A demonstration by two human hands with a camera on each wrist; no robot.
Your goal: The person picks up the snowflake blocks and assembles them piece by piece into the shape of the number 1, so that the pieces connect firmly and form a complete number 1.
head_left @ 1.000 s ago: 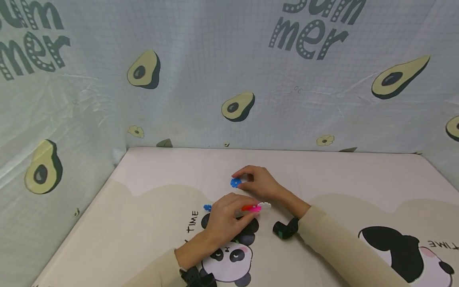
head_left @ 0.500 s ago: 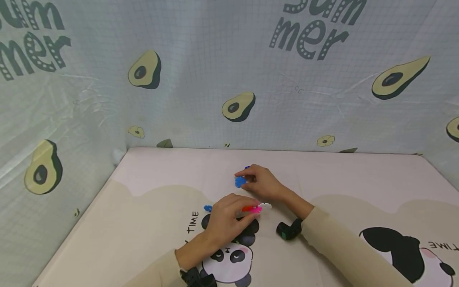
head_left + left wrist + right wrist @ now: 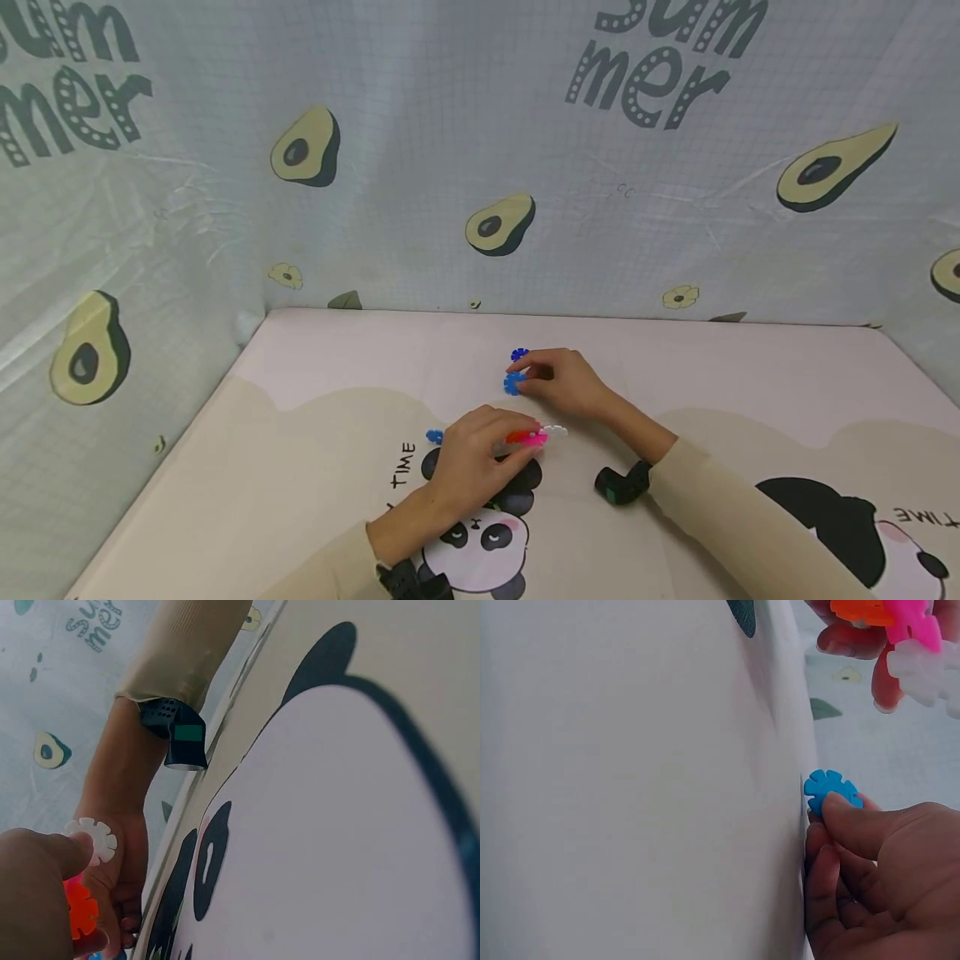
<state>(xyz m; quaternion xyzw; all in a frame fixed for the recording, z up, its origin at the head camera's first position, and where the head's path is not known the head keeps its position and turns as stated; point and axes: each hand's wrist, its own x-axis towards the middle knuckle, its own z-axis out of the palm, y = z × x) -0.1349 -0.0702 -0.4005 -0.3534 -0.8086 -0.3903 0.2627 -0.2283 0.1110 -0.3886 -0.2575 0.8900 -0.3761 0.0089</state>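
My left hand (image 3: 480,450) pinches a joined row of notched plastic snowflake discs. In it are an orange disc (image 3: 862,610), a pink disc (image 3: 913,624) and a white disc (image 3: 922,669), the white one sticking out at the right end. A blue disc (image 3: 434,436) shows on the other side of that hand; its link to the row is hidden behind the fingers. Farther back, my right hand (image 3: 566,382) holds a light blue disc (image 3: 823,784) between thumb and fingers, close over the table. Just behind those fingertips lies a dark blue disc (image 3: 519,354).
The table (image 3: 337,350) has a pale cover with printed pandas (image 3: 480,550). A hanging sheet (image 3: 405,208) with avocado prints stands along the back and left. Each wrist wears a black camera mount (image 3: 622,483).
My right hand has shifted to the right with the light blue disc, and the dark blue disc behind it has come into view. The left hand stays in place.
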